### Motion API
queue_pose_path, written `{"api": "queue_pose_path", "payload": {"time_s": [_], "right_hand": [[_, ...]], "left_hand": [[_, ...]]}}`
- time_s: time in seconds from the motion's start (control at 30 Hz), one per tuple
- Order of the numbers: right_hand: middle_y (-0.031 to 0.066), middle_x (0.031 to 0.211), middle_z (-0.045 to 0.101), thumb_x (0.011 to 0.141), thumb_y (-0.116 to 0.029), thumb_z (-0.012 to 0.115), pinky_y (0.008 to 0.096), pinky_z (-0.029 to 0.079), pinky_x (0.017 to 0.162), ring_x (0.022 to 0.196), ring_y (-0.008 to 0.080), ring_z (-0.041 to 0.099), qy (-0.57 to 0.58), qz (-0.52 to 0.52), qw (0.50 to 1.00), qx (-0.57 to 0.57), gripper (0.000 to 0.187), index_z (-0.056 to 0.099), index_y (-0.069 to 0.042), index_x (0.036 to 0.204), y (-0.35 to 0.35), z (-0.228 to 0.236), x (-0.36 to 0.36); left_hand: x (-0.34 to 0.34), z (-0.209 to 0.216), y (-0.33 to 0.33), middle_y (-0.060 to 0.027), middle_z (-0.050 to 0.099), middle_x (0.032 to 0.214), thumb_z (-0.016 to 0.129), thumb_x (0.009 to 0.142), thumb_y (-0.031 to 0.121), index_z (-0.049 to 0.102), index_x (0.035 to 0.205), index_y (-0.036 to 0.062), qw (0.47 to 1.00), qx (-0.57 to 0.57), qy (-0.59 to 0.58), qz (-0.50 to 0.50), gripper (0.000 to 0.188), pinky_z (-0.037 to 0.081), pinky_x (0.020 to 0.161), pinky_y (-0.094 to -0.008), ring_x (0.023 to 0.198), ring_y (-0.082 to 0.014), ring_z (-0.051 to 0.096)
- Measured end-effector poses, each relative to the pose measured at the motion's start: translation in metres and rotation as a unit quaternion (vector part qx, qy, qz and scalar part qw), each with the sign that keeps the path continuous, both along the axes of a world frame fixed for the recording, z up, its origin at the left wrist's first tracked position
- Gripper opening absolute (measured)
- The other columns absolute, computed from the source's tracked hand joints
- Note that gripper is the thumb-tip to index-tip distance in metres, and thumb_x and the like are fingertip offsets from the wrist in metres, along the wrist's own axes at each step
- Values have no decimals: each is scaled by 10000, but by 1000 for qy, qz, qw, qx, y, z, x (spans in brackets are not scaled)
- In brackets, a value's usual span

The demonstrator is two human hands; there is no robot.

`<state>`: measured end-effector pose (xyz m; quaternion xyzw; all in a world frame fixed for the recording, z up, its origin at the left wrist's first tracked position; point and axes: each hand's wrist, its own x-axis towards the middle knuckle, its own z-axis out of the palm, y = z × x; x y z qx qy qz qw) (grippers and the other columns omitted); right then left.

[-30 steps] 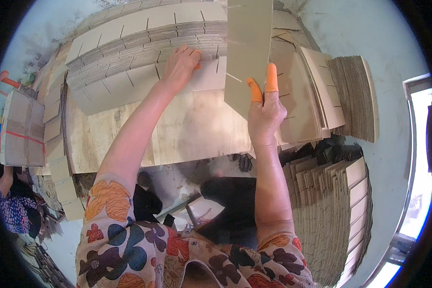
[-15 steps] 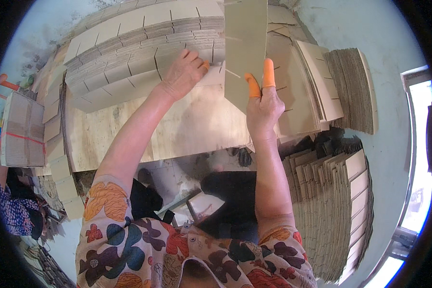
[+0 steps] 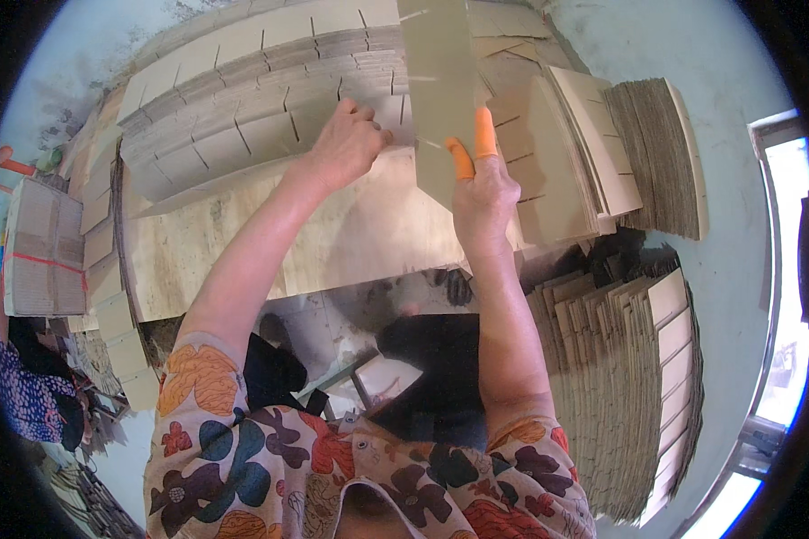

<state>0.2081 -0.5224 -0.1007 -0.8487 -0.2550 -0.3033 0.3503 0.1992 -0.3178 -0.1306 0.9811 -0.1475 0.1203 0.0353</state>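
Note:
My right hand (image 3: 487,198), with orange finger covers (image 3: 484,133) on thumb and forefinger, pinches the near right edge of a slotted cardboard strip (image 3: 439,99). That strip stands on end in front of me, its top running out of view. To its left, my left hand (image 3: 349,145) is closed with curled fingers against the front of a long stack of slotted cardboard strips (image 3: 261,63). Its fingertips are hidden, so whether a strip is between them cannot be made out. A pale slotted strip (image 3: 216,157) lies along the stack's near side.
The pale wooden tabletop (image 3: 234,242) lies under my forearms. More slotted cardboard (image 3: 535,153) is stacked at right, beside upright bundles (image 3: 661,162). A tall cardboard stack (image 3: 602,359) stands below right. At left are a tied carton (image 3: 45,247) and a person in a blue patterned garment (image 3: 27,377).
My right hand and the upright strip have shifted a little left. My left hand has stayed by the stack and turned slightly, its orange thumb cover now out of sight.

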Motion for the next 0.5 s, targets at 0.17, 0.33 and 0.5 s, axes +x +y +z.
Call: {"api": "queue_pose_path", "payload": {"time_s": [0.17,0.33,0.5], "right_hand": [[176,960,621,841,-63,628,371,497,560,646,309,601,60,44,993,-87,576,419,-110,1376,-4,1,-5],[206,1094,603,853,-57,619,396,510,615,737,372,619,100,67,988,-100,724,246,-145,1467,-10,-12,-9],[202,1030,627,839,-53,632,394,512,640,747,364,628,172,76,981,-48,757,240,-185,1473,-9,-6,-26]], "left_hand": [[-10,7,-15,-51,631,756,602,742,60,659,803,70,999,-51,-9,1,84,488,688,-363,843,-210,596],[-25,10,-28,-83,615,741,586,706,24,624,774,39,993,-63,-88,-47,79,507,646,-373,805,-249,599],[-34,6,-26,-99,608,743,578,702,12,615,773,24,992,-93,-82,1,81,510,651,-380,785,-262,590]]}}
